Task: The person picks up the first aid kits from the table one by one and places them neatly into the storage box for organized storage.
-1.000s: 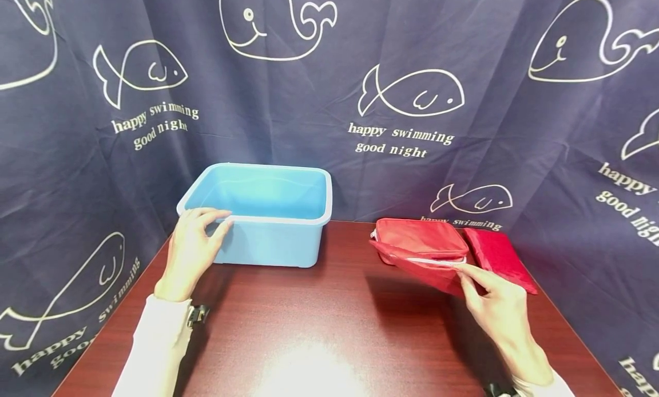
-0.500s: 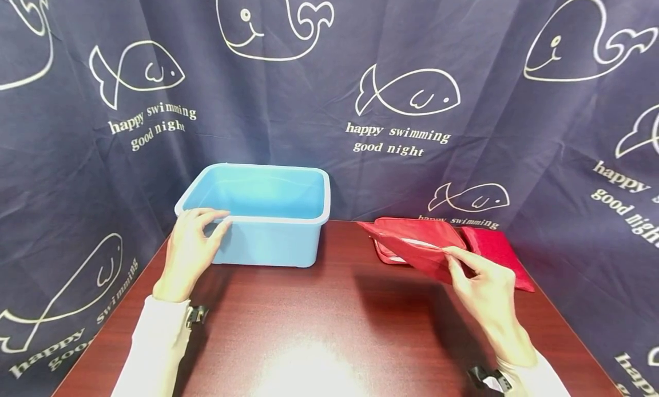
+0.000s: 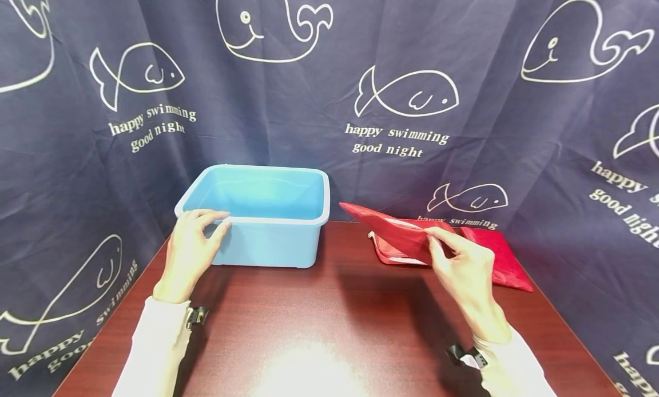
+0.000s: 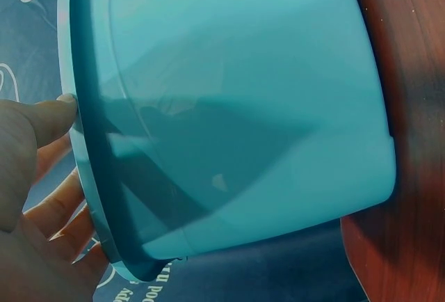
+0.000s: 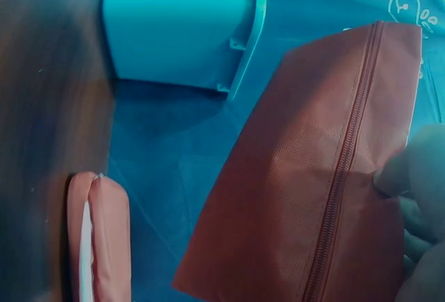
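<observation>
The pouch (image 3: pixel 386 231) hangs right of the bin (image 3: pixel 273 242), above the desk (image 3: pixel 288 305), its long axis slanting from the right hand (image 3: pixel 465 271) toward the bin. That nearer hand pinches its edge; the left hand (image 3: pixel 193 251) grips the bin's front rim.

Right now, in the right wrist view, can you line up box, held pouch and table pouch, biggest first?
1. Held pouch, nearest the camera
2. Box
3. Table pouch
All three run off the picture's edge.

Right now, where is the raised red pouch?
In the head view, the red pouch is pinched in the right hand, right of the blue bin.
</observation>
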Tool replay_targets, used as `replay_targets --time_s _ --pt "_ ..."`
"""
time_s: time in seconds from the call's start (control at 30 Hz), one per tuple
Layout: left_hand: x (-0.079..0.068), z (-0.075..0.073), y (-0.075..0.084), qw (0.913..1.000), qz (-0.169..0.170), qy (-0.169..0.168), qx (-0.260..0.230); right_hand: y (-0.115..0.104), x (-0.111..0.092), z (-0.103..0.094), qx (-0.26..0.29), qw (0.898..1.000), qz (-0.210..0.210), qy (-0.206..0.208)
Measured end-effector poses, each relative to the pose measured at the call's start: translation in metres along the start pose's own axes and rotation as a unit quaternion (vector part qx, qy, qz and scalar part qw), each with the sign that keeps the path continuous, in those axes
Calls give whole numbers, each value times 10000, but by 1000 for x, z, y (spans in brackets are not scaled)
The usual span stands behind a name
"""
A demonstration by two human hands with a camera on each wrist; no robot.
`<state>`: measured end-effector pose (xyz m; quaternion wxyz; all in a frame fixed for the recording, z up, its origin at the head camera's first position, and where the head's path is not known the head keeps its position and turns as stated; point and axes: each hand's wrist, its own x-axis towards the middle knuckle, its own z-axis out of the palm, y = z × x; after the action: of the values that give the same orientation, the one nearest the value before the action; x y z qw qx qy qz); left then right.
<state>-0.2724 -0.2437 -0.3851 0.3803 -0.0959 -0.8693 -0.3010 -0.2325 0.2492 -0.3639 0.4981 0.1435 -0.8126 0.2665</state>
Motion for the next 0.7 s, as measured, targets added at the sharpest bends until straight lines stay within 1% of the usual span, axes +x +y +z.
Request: replay_targets --time_s 0.13,0.37,0.57,0.7 --pt "0 1 1 10000 9 -8 18 -7 7 7 142 9998 -11 129" --pt "0 1 2 10000 -4 0 -2 -20 22 16 110 9998 -164 98" --pt "-1 1 1 10000 -11 20 -14 -32 35 28 263 9994 -175 117" --pt "-1 0 1 10000 7 35 -8 -41 43 37 365 9992 -173 53"
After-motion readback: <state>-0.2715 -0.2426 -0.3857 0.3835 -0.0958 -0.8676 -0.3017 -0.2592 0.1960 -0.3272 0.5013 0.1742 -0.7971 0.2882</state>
